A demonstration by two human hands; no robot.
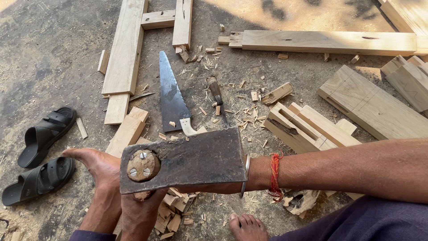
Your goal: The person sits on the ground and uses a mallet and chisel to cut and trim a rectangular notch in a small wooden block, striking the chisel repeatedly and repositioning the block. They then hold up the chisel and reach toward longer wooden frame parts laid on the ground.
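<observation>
A rusty axe head [196,158] fills the middle of the view, held flat side up. The end of its wooden handle shows in the eye, pinned with three screws [142,165]. My left hand [138,214] rises from below and closes around the handle just under the head. My right hand [214,188] is mostly hidden behind the blade, with only a strip of it showing along the lower edge. It appears to grip the axe. A red thread and a metal bangle sit on that wrist. A bare foot [96,165] lies left of the axe.
On the dusty ground beyond lie a handsaw [170,96], a chisel [216,91], a notched timber piece [303,127], planks [127,44], a long beam [327,42] and a thick block [370,105]. Black sandals [42,156] lie at the left. Wood chips [176,209] are piled under the axe. Toes [246,226] show below.
</observation>
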